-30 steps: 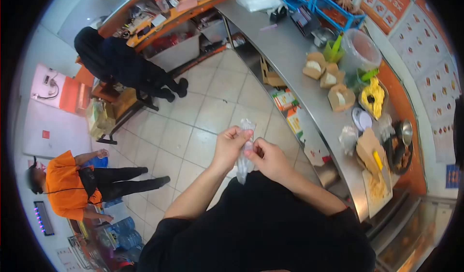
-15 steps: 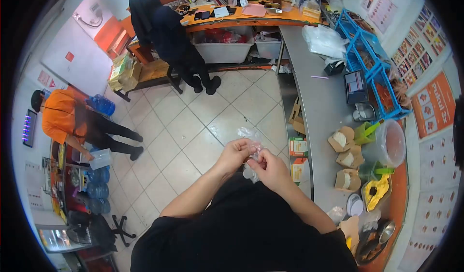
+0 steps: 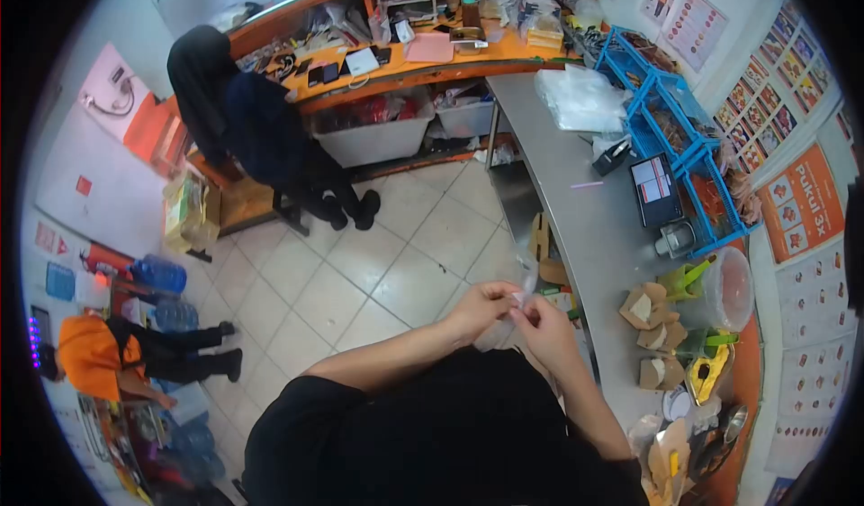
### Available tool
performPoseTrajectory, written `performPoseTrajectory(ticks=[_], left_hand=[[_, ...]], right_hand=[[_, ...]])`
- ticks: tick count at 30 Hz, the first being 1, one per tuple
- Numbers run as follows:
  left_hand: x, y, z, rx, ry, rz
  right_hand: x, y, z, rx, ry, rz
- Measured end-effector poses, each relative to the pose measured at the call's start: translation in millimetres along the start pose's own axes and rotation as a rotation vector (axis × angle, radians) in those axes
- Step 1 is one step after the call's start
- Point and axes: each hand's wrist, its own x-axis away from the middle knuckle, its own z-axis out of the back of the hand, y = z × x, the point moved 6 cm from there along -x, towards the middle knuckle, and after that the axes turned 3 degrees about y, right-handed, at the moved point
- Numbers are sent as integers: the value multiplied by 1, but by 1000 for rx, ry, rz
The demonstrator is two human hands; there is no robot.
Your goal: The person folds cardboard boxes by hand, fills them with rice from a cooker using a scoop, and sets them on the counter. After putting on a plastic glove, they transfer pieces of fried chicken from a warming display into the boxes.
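Observation:
My left hand and my right hand meet in front of my chest, above the tiled floor and just left of the steel counter. Both are closed in a pinch on a thin clear plastic bag, part of which sticks up between them. More pale plastic hangs below the fingers. Whether anything is inside the bag cannot be made out.
Several open cardboard boxes, a clear tub, a tablet and blue baskets line the counter. A person in dark clothes stands at the orange desk. Another in orange is at the left.
The view has turned, so the room appears shifted left. My hands, still together on the plastic, show further right and slightly lower, nearer the counter edge.

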Motion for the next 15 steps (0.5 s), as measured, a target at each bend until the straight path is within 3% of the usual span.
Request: performPoseTrajectory(ticks=[4, 7, 9, 10, 14, 15], left_hand=[[-35, 17, -5, -104, -174, 117], [-50, 9, -14, 32, -290, 286], [-63, 16, -29, -97, -335, 119], [-67, 22, -35, -190, -360, 83], [-61, 17, -49, -246, -529, 226], [-55, 15, -51, -108, -529, 346]], right_hand=[[-6, 4, 9, -58, 91, -99], [2, 16, 1, -87, 194, -206], [9, 13, 5, 70, 209, -219], [13, 12, 7, 3, 263, -281], [26, 4, 28, -35, 429, -452], [24, -4, 27, -57, 423, -445]])
